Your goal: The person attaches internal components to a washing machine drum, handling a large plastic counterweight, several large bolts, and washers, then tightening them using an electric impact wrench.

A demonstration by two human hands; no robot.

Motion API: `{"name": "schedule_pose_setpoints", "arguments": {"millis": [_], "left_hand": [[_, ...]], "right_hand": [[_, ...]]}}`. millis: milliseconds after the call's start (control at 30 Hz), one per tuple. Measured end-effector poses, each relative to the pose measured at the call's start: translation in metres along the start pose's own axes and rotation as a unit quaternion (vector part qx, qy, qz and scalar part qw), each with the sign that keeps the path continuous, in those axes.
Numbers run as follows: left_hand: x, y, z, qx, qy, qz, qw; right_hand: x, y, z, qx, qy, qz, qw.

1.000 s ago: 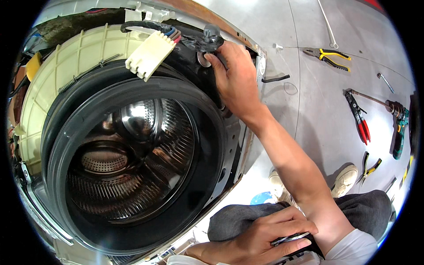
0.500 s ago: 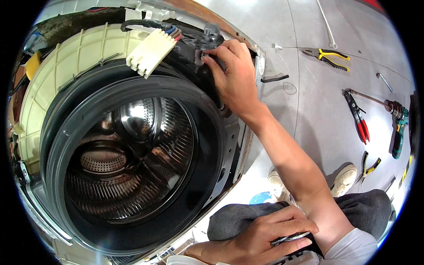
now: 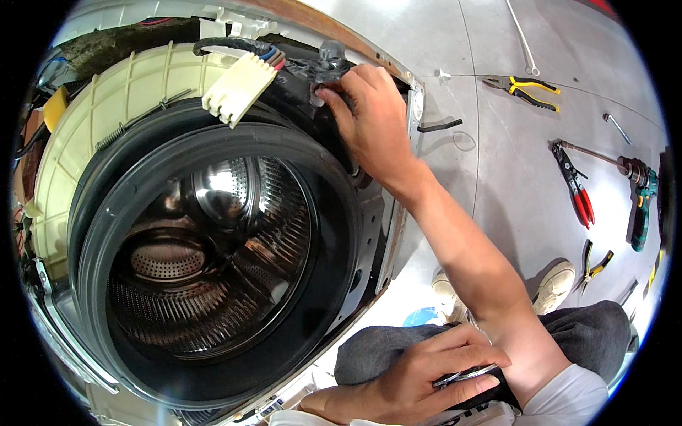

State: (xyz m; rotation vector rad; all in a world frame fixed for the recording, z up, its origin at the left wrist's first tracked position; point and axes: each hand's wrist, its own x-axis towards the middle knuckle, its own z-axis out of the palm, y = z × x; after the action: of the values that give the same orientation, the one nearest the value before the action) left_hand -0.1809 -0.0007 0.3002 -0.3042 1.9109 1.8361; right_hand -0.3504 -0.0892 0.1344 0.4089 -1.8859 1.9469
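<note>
My right hand (image 3: 369, 121) reaches to the top right of an opened front-load washing machine. Its thumb and fingers are bent in a pinch at a black-wrapped wire bundle (image 3: 302, 71), the thumb against a small translucent piece (image 3: 316, 98). What lies between the fingertips is mostly hidden. A cream wire connector (image 3: 238, 89) with coloured wires hangs beside the bundle, above the black rubber door gasket (image 3: 89, 263). Low in the view, over my lap, my left hand (image 3: 419, 373) is closed around a thin shiny metal tool (image 3: 465, 375); its kind is hidden by the palm.
Inside the gasket is the steel drum (image 3: 213, 277). On the grey floor to the right lie combination pliers (image 3: 522, 89), red-handled pliers (image 3: 574, 186), a green power driver (image 3: 641, 202), smaller yellow-black pliers (image 3: 595, 267), a metal rod (image 3: 616, 128) and a short black tube (image 3: 440, 126).
My right hand has shifted slightly left along the black-wrapped bundle, the thumb now further over the translucent piece. My left hand stays closed on the metal tool.
</note>
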Motion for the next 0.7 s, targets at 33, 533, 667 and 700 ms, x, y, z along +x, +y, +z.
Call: {"name": "schedule_pose_setpoints", "arguments": {"millis": [33, 533, 667, 700], "left_hand": [[-0.001, -0.006, 0.001, 0.002, 0.002, 0.029, 1.000], [-0.008, -0.019, -0.004, -0.063, -0.039, -0.051, 0.996], [-0.009, -0.021, -0.003, -0.050, -0.039, -0.050, 0.997], [-0.009, -0.021, -0.003, -0.049, -0.040, -0.053, 0.997]], "right_hand": [[-0.001, -0.001, 0.000, 0.010, -0.002, 0.004, 1.000], [0.002, 0.001, -0.006, -0.001, -0.013, -0.026, 1.000], [0.002, 0.000, -0.006, 0.002, -0.021, -0.036, 0.999], [0.002, 0.001, -0.006, 0.001, -0.025, -0.039, 0.999]]}}
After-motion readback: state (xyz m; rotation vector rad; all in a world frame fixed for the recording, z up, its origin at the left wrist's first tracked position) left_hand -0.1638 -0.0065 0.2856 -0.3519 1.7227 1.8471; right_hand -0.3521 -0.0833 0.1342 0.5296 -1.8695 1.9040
